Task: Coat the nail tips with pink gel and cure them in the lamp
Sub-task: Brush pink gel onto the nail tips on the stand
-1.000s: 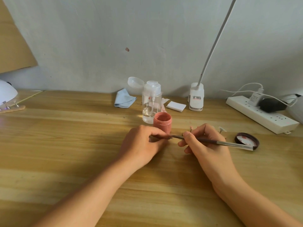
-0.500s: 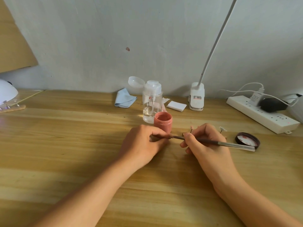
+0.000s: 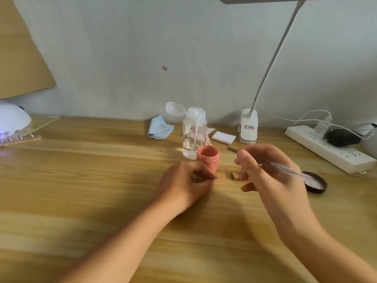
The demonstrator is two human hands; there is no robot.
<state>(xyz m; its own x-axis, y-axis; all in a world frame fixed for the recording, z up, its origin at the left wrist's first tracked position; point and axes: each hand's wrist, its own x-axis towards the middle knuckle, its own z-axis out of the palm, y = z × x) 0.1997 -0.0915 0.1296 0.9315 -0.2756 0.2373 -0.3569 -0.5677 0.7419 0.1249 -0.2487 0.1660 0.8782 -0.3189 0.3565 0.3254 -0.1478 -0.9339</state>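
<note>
Pinching brush: right hand | left hand curled, hold unclear | beside gel jar

Pink gel jar at centre; pale blue cloth behind; white power strip right; striped tan wood surface.

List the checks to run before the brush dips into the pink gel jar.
1. Pink gel jar open and upright: ok.
2. Jar lid out of the way, lying off to the right: ok.
3. Right hand grips the brush: ok.
4. Brush tip needs gel: cannot tell, it is blurred.
5. Left hand holds something to coat: cannot tell, its fingers curl inward.
6. Curing lamp switched on: ok, there is a purple glow at its mouth.
</note>
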